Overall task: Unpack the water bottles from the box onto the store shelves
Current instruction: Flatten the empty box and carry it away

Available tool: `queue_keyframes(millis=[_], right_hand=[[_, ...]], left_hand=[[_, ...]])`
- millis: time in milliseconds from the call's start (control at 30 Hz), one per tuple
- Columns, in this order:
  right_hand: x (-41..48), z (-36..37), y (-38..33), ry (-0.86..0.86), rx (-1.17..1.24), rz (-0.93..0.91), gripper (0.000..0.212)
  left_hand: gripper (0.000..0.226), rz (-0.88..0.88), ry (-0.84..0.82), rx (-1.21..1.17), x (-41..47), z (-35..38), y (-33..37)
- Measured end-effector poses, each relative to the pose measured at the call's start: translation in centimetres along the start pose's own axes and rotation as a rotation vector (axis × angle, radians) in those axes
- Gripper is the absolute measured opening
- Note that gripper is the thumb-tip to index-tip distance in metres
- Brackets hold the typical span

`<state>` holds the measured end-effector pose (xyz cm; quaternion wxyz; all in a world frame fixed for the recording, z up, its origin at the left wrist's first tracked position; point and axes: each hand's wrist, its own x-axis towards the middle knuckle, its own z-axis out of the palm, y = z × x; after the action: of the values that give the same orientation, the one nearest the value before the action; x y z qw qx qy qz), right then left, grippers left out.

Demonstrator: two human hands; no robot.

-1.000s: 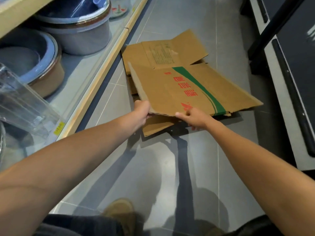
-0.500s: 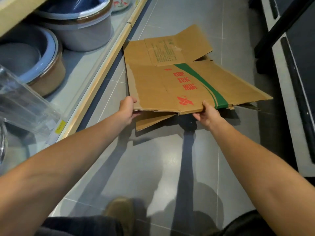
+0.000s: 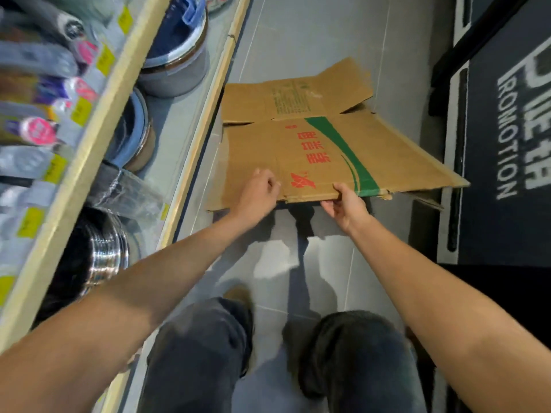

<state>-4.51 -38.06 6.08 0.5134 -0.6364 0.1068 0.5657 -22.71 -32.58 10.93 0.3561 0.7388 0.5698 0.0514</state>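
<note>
Head view. Brown corrugated cardboard, the box [image 3: 328, 150] lies flattened on the grey tiled floor [image 3: 313, 34] of the aisle, just beside the base shelf [image 3: 205, 120].

Left hand [image 3: 258, 192]: closed on the near edge of the box towards its left end, fingers curled onto the top face. The thumb is hidden.

Right hand [image 3: 346, 204]: pinches the same near edge just left of the green stripe, thumb on top and fingers under the panel. The edge is raised off the floor, with shadow beneath it.

Surroundings: grey lidded pots [image 3: 176, 64] stand on the base shelf, with a stack of steel pots [image 3: 101, 248] nearer the person and a clear plastic-wrapped item [image 3: 131, 192] between them. The shelf above carries blurred packets and yellow price tags [image 3: 80, 111]. A dark mat [image 3: 507, 144] with white lettering lies along the right edge of the floor. The person's dark trouser legs [image 3: 202, 347] and a tan shoe [image 3: 238, 296] are below the arms.

Orientation: the long axis of the box runs across the aisle, from the shelf base towards the mat, and its right corner reaches the edge of the mat. Open flaps extend on the far side. The red print sits turned away from the person, and the green stripe crosses from far edge to near edge.
</note>
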Motion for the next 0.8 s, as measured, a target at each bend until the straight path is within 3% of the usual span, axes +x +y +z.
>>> queue_keyframes(millis=[100,300,400,533,633,800], right_hand=[[-5.8,-0.7,-0.7,0.054,-0.066,0.046,0.004],[-19.9,-1.5,-3.5,0.120,-0.139,0.124,0.007],[-26.0,-1.6,-4.7,0.089,-0.182,0.147,0.010],[-32.8,-1.7,-5.8,-0.023,-0.228,0.197,0.016],[-36.9,-1.6,-5.9,-0.069,-0.363,0.187,0.018],[-43.9,-1.1,-2.7,-0.193,-0.650,0.205,0.021]], left_hand=[[0.044,-0.150,-0.115,-0.204,-4.0,-2.7,3.1],[0.060,-0.269,-0.393,-0.315,-14.5,-11.0,9.6],[0.066,-0.376,-0.574,-0.360,-19.5,-13.6,11.5],[0.079,-0.516,-0.691,-0.448,-26.4,-16.0,13.4],[0.087,-0.591,-0.694,-0.613,-32.3,-16.6,14.0],[0.092,-0.765,-0.366,-1.149,-42.7,-15.2,13.4]])
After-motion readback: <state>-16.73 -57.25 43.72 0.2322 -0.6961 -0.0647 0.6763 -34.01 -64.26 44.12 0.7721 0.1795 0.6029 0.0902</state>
